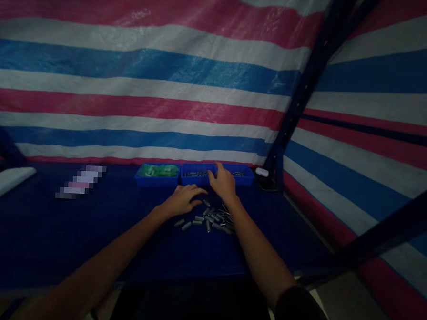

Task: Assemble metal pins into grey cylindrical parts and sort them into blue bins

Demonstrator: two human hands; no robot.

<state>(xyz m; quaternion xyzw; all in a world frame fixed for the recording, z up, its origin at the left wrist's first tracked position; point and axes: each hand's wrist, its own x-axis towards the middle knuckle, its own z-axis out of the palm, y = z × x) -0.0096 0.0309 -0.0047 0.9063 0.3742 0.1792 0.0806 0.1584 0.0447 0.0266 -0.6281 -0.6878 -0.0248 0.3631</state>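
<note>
A pile of several small grey metal cylinders [210,218] lies on the dark blue tabletop [88,234]. My left hand [184,199] rests palm down at the pile's far left edge, fingers curled loosely toward the cylinders; whether it holds one is hidden. My right hand [222,181] reaches past the pile to the front rim of a blue tray [246,178] that holds dark metal parts, fingers bent and a fingertip at the rim. Beside it on the left stands a second blue tray [141,180] with green pieces.
A striped pink, white and blue tarpaulin [139,79] closes off the back and right sides. Dark blue frame posts [302,98] stand at the right corner. A white object [5,181] lies at the far left, a small white and dark object [262,173] beside the right tray.
</note>
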